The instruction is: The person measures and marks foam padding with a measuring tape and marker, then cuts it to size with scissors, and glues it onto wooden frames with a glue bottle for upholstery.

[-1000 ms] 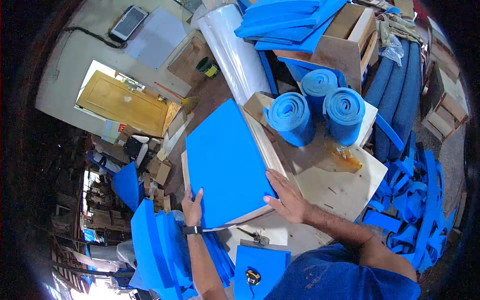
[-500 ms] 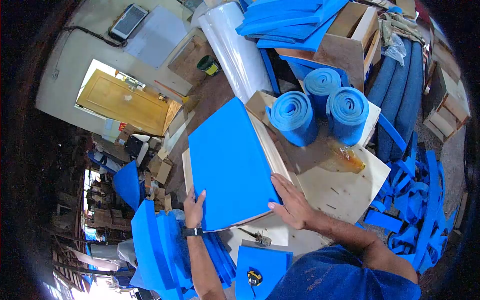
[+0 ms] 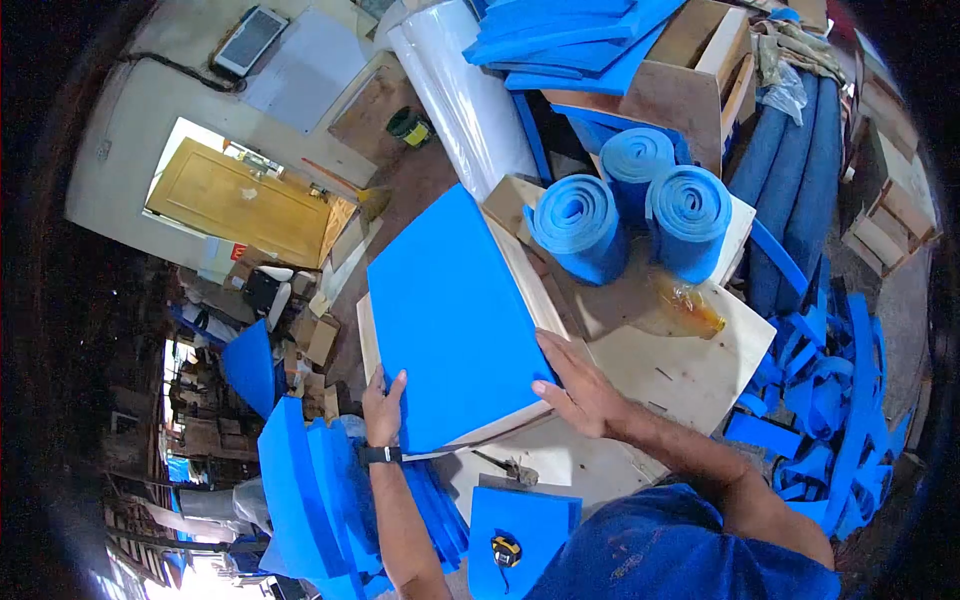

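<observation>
View: head camera, looking down on the work.
Blue foam sheet [image 3: 455,320]: lies flat on a pale wooden board [image 3: 535,285] on the desk [image 3: 690,375], one corner pointing away from the person; it sits as it did half a second ago.
Left hand [image 3: 383,408]: rests on the near left corner of the sheet with a dark wristband [image 3: 381,455] behind it; same spot as before.
Left fingers [image 3: 398,385]: stretched out flat on the foam, not curled round anything.
Right hand [image 3: 578,392]: lies against the sheet's near right edge, where the foam meets the board; it has barely moved along that edge since the earlier frame.
Right fingers [image 3: 548,345]: spread and released, the tips touching the foam edge, the thumb pointing at the corner.
Change overall: the whole scene sits slightly higher and further left than before; hands and sheet keep their places relative to each other.
Foam rolls [image 3: 580,225]: three blue rolls stand just beyond the board, unmoved.
Amber bottle [image 3: 687,306]: lies on the desk, right of the board and apart from the right hand.
Tape measure [image 3: 505,548]: sits on a smaller blue foam piece [image 3: 520,520] near the person's body.
Foam stack [image 3: 300,490]: blue sheets stand on edge below the left arm.
</observation>
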Tool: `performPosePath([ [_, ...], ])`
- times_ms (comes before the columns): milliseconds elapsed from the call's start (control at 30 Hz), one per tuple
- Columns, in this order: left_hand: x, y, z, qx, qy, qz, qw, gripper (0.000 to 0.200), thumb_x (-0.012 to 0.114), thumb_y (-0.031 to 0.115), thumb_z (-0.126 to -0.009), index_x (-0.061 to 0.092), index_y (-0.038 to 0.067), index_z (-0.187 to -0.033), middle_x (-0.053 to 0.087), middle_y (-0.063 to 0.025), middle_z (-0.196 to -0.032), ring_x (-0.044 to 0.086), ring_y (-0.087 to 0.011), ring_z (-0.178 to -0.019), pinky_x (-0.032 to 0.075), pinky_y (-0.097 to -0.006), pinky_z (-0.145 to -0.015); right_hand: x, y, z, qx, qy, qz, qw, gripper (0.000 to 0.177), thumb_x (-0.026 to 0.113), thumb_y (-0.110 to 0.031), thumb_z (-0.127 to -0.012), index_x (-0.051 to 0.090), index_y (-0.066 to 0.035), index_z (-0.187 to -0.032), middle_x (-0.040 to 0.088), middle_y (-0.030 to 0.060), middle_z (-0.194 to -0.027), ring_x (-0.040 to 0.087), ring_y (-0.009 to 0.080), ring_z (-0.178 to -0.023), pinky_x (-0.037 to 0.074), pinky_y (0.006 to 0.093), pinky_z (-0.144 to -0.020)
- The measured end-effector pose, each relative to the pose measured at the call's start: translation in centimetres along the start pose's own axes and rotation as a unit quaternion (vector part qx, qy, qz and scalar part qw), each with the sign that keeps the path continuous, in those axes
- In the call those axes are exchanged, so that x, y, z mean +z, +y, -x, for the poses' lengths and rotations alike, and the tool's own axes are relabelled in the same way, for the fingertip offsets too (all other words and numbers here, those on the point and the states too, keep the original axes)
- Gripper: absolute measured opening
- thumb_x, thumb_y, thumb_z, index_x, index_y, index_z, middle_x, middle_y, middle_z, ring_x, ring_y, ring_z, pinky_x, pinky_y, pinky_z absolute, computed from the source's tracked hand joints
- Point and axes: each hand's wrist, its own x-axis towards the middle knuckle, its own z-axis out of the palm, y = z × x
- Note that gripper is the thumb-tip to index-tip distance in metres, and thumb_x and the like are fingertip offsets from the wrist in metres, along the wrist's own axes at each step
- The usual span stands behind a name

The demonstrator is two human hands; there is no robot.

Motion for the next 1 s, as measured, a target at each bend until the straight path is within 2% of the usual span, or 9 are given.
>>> performPosePath([
  [167, 0.3, 2.7, 1.6, 0.003, 0.0, -0.076, 0.997, 0.066, 0.068, 0.017, -0.098, 0.039, -0.016, -0.147, 0.061, -0.0218, -0.138, 0.06, -0.0203, -0.123, 0.046, -0.0316, -0.104, -0.3, 0.5, 1.1, 0.016, -0.013, -0.001, 1.0, 0.068, 0.051, -0.032, -0.104, 0.03, 0.013, -0.152, 0.035, 0.0331, -0.156, 0.035, 0.0452, -0.146, 0.028, 0.0476, -0.122],
  [233, 0.9, 4.3, 2.2, 0.005, 0.014, -0.148, 0.989, 0.061, 0.067, 0.019, -0.099, 0.045, -0.012, -0.145, 0.065, -0.017, -0.13, 0.063, -0.0174, -0.113, 0.048, -0.0322, -0.098, -0.4, 1.4, 0.8, 0.07, -0.008, -0.107, 0.992, 0.061, 0.052, -0.033, -0.105, 0.042, 0.01, -0.147, 0.045, 0.0287, -0.151, 0.042, 0.0373, -0.143, 0.031, 0.0441, -0.12],
  [267, 0.0, 1.5, 1.0, 0.001, -0.014, -0.045, 0.999, 0.069, 0.069, 0.024, -0.099, 0.039, -0.014, -0.149, 0.06, -0.0222, -0.139, 0.059, -0.0212, -0.124, 0.046, -0.0326, -0.104, -1.0, 1.7, 0.4, 0.079, 0.012, -0.187, 0.979, 0.058, 0.053, -0.035, -0.105, 0.049, 0.01, -0.142, 0.052, 0.0268, -0.146, 0.048, 0.034, -0.139, 0.035, 0.0422, -0.118],
  [367, 0.0, 1.0, 1.0, -0.034, 0.023, -0.014, 0.999, 0.08, 0.07, 0.028, -0.098, 0.03, -0.016, -0.152, 0.049, -0.0282, -0.149, 0.051, -0.0264, -0.137, 0.041, -0.0336, -0.112, -3.1, 2.2, -1.0, 0.126, 0.006, -0.257, 0.958, 0.051, 0.056, -0.039, -0.104, 0.063, 0.008, -0.123, 0.067, 0.0171, -0.117, 0.061, 0.0235, -0.114, 0.046, 0.0366, -0.101],
  [400, -0.3, 1.3, 1.2, -0.051, 0.008, -0.011, 0.999, 0.087, 0.071, 0.029, -0.098, 0.023, -0.017, -0.153, 0.039, -0.0327, -0.155, 0.043, -0.03, -0.144, 0.036, -0.0346, -0.117, -3.3, 2.2, -1.4, 0.141, -0.004, -0.251, 0.958, 0.048, 0.058, -0.039, -0.103, 0.064, 0.006, -0.116, 0.065, 0.0132, -0.107, 0.06, 0.02, -0.104, 0.047, 0.0349, -0.092],
  [467, -0.2, 1.4, 2.0, -0.048, 0.013, -0.022, 0.999, 0.085, 0.072, 0.028, -0.097, 0.026, -0.017, -0.153, 0.041, -0.0324, -0.154, 0.045, -0.0295, -0.143, 0.038, -0.035, -0.115, -3.5, 1.8, -2.2, 0.168, -0.021, -0.238, 0.956, 0.043, 0.062, -0.039, -0.102, 0.066, 0.003, -0.102, 0.063, 0.0053, -0.088, 0.057, 0.0131, -0.084, 0.048, 0.0316, -0.075],
  [567, 0.0, 2.4, 3.3, -0.04, 0.007, -0.024, 0.999, 0.084, 0.074, 0.027, -0.096, 0.029, -0.017, -0.151, 0.045, -0.0323, -0.151, 0.049, -0.0294, -0.14, 0.041, -0.0357, -0.114, -3.4, -0.3, -3.4, 0.16, -0.039, -0.215, 0.963, 0.037, 0.068, -0.036, -0.098, 0.06, -0.001, -0.091, 0.054, 0.0006, -0.077, 0.049, 0.0089, -0.072, 0.042, 0.03, -0.061],
  [700, 0.2, 2.2, 3.2, 0.004, 0.033, -0.035, 0.999, 0.082, 0.076, 0.025, -0.094, 0.033, -0.018, -0.149, 0.051, -0.0309, -0.145, 0.054, -0.0293, -0.134, 0.044, -0.036, -0.111, -2.1, 0.4, -4.4, 0.172, -0.047, -0.208, 0.962, 0.035, 0.071, -0.032, -0.096, 0.056, -0.002, -0.087, 0.053, 0.0, -0.072, 0.048, 0.0084, -0.068, 0.04, 0.0295, -0.056],
  [1000, -0.6, 2.4, 2.4, 0.001, 0.025, -0.033, 0.999, 0.081, 0.077, 0.024, -0.093, 0.035, -0.018, -0.148, 0.05, -0.032, -0.147, 0.053, -0.0311, -0.135, 0.042, -0.0372, -0.113, -2.2, 0.0, -5.0, 0.154, -0.041, -0.176, 0.971, 0.036, 0.071, -0.032, -0.097, 0.055, 0.0, -0.09, 0.051, 0.0003, -0.07, 0.047, 0.0085, -0.065, 0.039, 0.0297, -0.054],
])
